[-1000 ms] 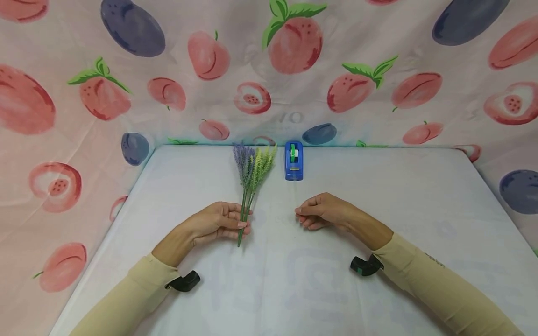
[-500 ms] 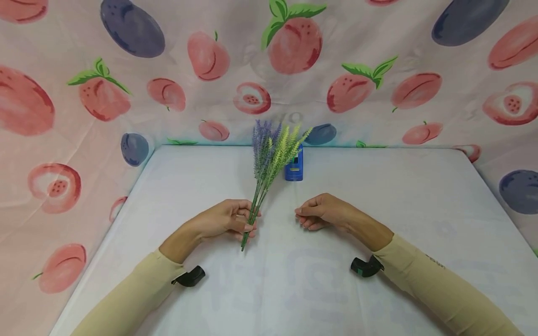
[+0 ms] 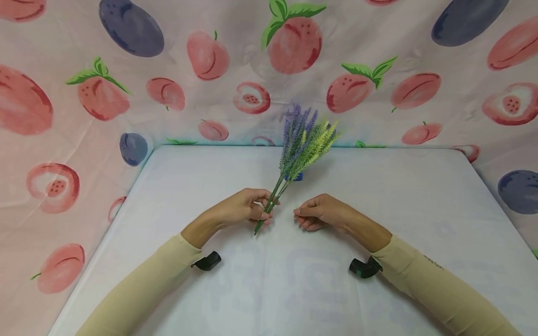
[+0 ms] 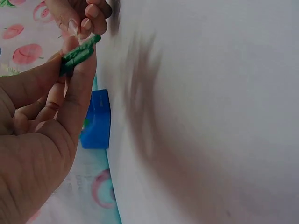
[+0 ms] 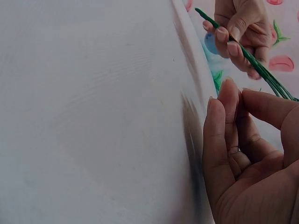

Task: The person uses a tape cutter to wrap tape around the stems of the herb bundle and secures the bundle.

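Note:
My left hand (image 3: 245,206) pinches the green stems of a bunch of purple and yellow-green flowers (image 3: 304,142) between thumb and fingers. The bunch leans to the upper right, its stem ends lowest. In the left wrist view the green stem ends (image 4: 79,55) stick out past the thumb. Close by on the right is my right hand (image 3: 325,212), apart from the stems, its fingers bent and the thumb tip meeting a fingertip; nothing can be made out between them in the right wrist view (image 5: 252,149). Behind the flowers, a blue tape dispenser (image 3: 298,177) is mostly hidden.
A white-covered table (image 3: 395,186) stretches under both hands. At its back edge rises a pale cloth (image 3: 235,51) printed with peaches and plums, which also hangs along the left side. A black wrist device (image 3: 208,261) sits under the left sleeve, another (image 3: 364,268) under the right.
My left hand has moved right and slightly up with the flowers, which now tilt further right and cover most of the dispenser. The right hand has stayed nearly still.

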The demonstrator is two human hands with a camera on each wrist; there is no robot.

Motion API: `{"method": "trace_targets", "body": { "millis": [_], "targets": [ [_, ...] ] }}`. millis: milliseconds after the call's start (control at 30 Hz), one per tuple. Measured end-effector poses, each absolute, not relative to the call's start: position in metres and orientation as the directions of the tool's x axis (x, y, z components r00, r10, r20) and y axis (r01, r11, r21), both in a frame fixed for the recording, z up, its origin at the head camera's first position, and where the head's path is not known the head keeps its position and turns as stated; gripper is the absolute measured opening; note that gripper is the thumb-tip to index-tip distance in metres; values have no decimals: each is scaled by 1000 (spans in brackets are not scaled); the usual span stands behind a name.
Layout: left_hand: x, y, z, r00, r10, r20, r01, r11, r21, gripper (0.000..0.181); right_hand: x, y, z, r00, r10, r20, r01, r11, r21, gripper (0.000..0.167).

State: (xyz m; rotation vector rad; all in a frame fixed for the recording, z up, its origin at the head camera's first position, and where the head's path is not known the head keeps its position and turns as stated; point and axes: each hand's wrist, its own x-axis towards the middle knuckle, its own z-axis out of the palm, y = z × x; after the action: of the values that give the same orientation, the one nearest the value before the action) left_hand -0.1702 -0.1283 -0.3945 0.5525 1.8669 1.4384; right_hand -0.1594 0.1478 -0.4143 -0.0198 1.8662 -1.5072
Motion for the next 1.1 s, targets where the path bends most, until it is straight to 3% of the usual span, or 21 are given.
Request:
{"method": "trace_targets", "body": {
  "millis": [500, 1100],
  "targets": [
    [-179, -99, -400, -695, 711, -106, 95, 238, 967, 60, -158, 150, -419, -746, -456, -486, 374, 317, -872, 34],
    [-178, -87, -411, -768, 617, -175, -12, 258, 966, 42, -148, 145, -422, -818, -376, -435, 344, 287, -894, 32]
  ]
}}
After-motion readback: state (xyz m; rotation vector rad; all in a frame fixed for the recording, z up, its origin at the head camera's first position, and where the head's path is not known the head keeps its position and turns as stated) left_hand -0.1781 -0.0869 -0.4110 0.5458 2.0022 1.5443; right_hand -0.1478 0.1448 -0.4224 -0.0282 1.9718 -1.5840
